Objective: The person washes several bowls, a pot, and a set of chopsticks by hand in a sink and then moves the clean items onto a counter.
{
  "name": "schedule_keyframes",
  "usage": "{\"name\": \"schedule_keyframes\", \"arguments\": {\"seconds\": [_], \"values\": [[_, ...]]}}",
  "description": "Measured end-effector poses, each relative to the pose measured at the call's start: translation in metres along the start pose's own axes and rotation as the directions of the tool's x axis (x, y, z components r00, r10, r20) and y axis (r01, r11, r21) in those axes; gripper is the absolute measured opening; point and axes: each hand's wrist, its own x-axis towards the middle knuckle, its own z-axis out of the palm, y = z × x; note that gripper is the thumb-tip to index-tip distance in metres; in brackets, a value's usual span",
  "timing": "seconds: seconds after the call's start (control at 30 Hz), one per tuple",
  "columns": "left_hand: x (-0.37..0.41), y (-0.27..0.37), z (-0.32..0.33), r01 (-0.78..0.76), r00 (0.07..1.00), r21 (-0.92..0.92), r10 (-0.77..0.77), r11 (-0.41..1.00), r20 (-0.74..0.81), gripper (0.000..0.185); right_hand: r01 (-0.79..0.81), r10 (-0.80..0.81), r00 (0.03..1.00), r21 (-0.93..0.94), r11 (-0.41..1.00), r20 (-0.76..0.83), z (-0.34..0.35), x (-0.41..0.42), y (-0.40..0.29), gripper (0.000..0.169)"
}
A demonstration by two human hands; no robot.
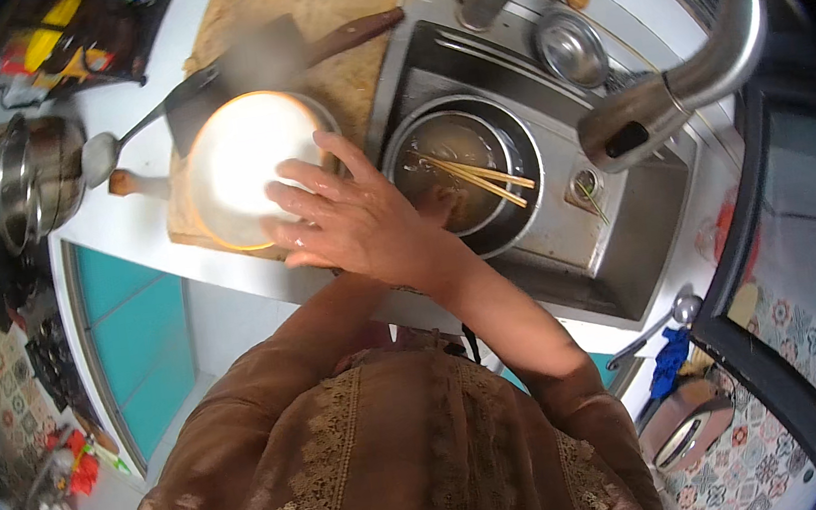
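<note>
My right hand (pixel 358 215) reaches across my left arm, wet and palm down with fingers apart, over the near right side of a white bowl (pixel 222 216) with an orange rim. Nothing shows in its fingers. Glare washes out the bowl's inside. My left hand (pixel 440 204) is mostly hidden beneath my right forearm, at the near left part of a metal basin (pixel 469 229) of cloudy water. Whether it holds something is hidden. Chopsticks (pixel 482 180) lean across the basin's right rim. The basin stands in a stainless steel sink (pixel 549 239).
A wooden cutting board (pixel 342 5) lies under the bowl, with a wooden-handled cleaver (pixel 357 36) on it. A black-handled ladle (pixel 102 155) lies at the left. The faucet (pixel 634 119) arches over the sink's right side. Metal pots (pixel 40 176) stand beyond the counter's left edge.
</note>
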Motion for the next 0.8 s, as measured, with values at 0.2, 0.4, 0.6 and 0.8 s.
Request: {"name": "schedule_keyframes", "arguments": {"seconds": [0.2,0.4,0.6,0.8], "values": [[0.017,0.009,0.009,-0.078,0.979,0.478,0.159,0.875,-0.131,0.028,-0.692,0.706,0.708,-0.219,0.688,-0.019,0.015,-0.126,0.054,0.039],[0.05,-0.012,0.0,0.016,0.947,-0.179,-0.072,0.984,-0.312,0.045,-0.42,0.822,0.405,-0.717,0.556,0.4,0.074,-0.257,0.127,0.041],[0.046,-0.004,0.033,0.038,0.969,-0.293,-0.107,0.955,-0.223,0.033,-0.994,0.845,-0.044,0.064,-0.092,0.533,0.06,-0.242,0.099,0.012],[0.072,-0.041,0.04,0.069,0.994,-0.294,-0.041,0.953,0.1,0.027,-0.79,0.752,-0.229,0.333,-0.514,0.618,0.009,-0.211,0.047,0.017]]}}
